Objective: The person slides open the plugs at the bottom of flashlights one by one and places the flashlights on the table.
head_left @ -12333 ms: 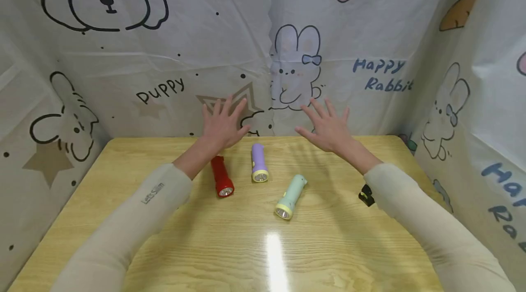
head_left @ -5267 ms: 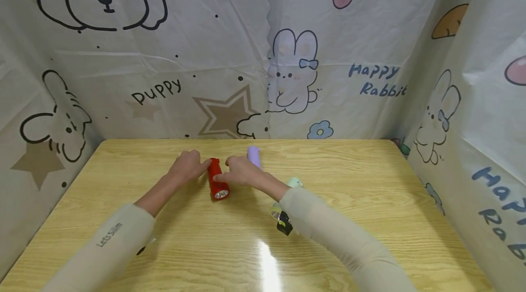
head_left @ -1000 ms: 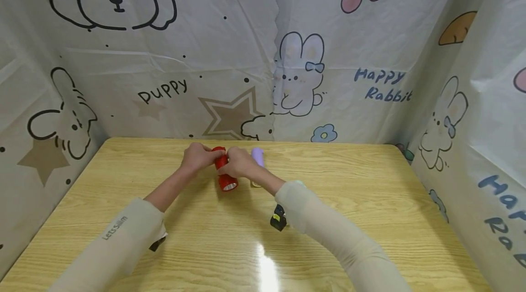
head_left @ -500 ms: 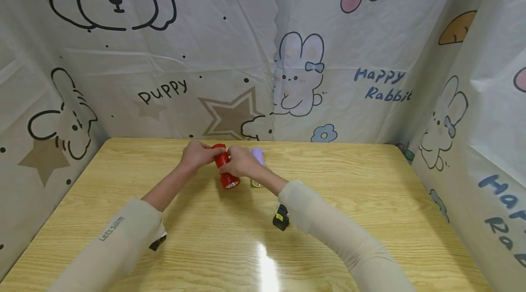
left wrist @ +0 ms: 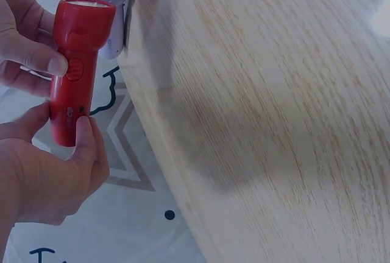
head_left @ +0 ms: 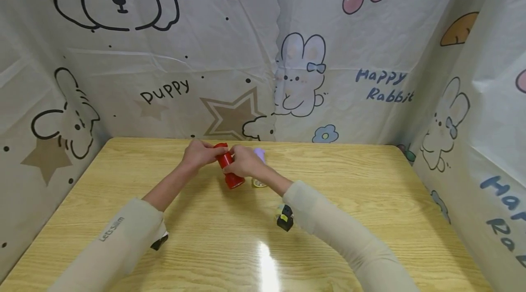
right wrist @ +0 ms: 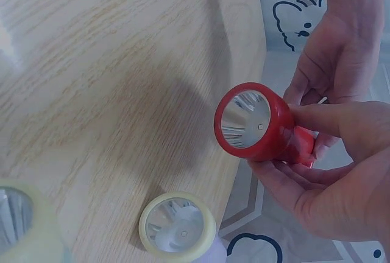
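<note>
Both hands hold a red flashlight (head_left: 225, 159) close over the far part of the table, its lens end tilted down and toward the right. My left hand (head_left: 199, 153) pinches the tail end between thumb and fingers. Around the middle, just behind the head, my right hand (head_left: 245, 162) grips it. In the left wrist view, the right thumb (left wrist: 56, 65) lies at the ribbed switch (left wrist: 74, 70) on the red barrel. The right wrist view shows the unlit lens (right wrist: 245, 120) inside its red rim. A purple flashlight (head_left: 259, 153) lies behind the right hand, partly hidden.
A mint flashlight with a pale yellow rim (right wrist: 46, 232) is mostly hidden behind the right sleeve (head_left: 328, 219) in the head view. Small black devices (head_left: 285, 221) show at both sleeves. The wooden table (head_left: 213, 255) ends at a printed cloth wall (head_left: 172, 114).
From spread above the table, both hands came down to the red flashlight and lifted it. Over the last second its lens end has swung right. The other flashlights stay put.
</note>
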{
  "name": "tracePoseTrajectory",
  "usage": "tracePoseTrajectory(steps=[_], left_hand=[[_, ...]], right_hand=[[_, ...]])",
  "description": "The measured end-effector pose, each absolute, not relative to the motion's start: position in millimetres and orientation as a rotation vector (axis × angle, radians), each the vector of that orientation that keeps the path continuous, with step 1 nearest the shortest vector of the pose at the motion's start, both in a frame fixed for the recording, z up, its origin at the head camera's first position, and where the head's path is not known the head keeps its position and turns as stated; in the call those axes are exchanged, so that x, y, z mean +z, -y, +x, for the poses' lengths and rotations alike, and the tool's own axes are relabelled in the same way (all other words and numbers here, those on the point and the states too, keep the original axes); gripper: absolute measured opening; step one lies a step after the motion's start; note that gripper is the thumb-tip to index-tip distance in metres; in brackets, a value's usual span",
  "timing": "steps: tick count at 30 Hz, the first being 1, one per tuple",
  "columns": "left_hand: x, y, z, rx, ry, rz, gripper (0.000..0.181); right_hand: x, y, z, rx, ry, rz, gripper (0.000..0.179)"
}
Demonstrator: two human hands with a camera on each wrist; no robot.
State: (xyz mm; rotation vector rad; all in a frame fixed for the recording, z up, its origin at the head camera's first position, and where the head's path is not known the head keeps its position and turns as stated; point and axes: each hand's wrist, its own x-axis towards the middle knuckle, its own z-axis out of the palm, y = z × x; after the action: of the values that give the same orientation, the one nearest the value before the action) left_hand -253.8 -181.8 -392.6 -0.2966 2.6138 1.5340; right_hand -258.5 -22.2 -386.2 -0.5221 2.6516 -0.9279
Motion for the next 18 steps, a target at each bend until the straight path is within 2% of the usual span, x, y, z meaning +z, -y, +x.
tracePoseTrajectory(steps=[18], left_hand=[[-386.5,171.6,-253.1,1.659,-2.492,-0.350,0.042]], right_hand=[[-385.0,9.4,-258.2,-0.904,-2.699,-0.598,0.049]])
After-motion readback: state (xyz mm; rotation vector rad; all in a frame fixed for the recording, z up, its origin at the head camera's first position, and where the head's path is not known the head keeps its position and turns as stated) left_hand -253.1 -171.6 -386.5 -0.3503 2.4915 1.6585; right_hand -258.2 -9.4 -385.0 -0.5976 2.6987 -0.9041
